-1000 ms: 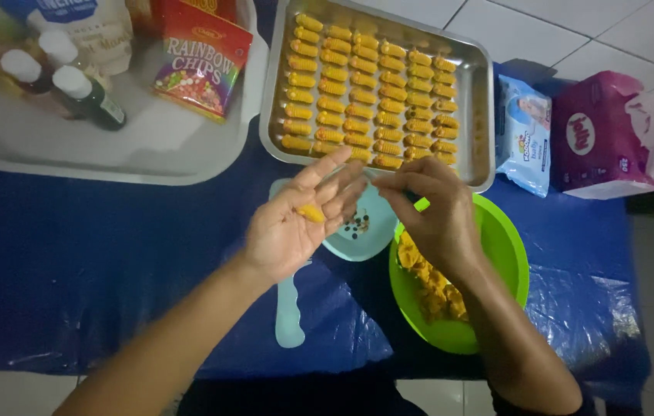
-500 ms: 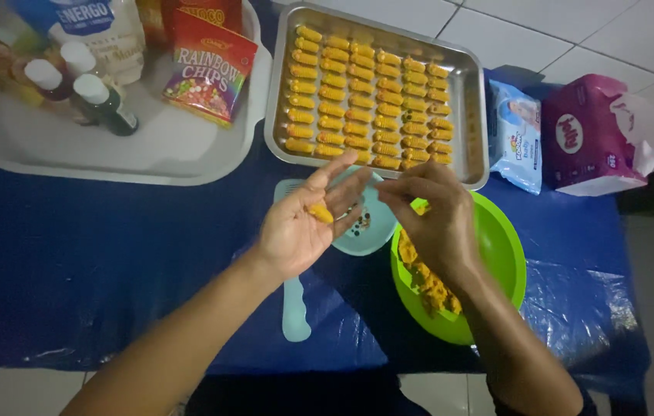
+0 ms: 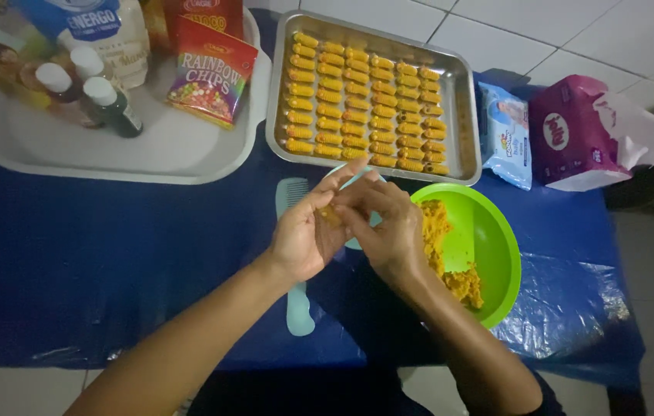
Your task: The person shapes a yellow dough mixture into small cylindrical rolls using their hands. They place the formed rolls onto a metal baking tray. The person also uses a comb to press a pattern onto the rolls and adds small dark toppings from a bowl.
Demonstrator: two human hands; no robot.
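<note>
The left hand (image 3: 304,239) lies palm up with its fingers half curled, and a small orange dough piece (image 3: 329,216) rests at their base, mostly covered. The right hand (image 3: 388,231) comes over it from the other side, its fingertips (image 3: 350,206) pinched down onto the dough so both hands close on it together. The piece looks light, soft and crumbly, likely to smear or break under a hard squeeze, so a gentle hold from both sides between fingertips and palm suits it. Too little of it shows to tell its long axis or which way it points. Just right of the right fingers sits a green bowl (image 3: 488,231) with more dough (image 3: 450,266). Beyond the fingertips is a metal tray (image 3: 461,100) of shaped pieces (image 3: 365,100) in rows. A pale comb (image 3: 296,304) lies under the left wrist.
</note>
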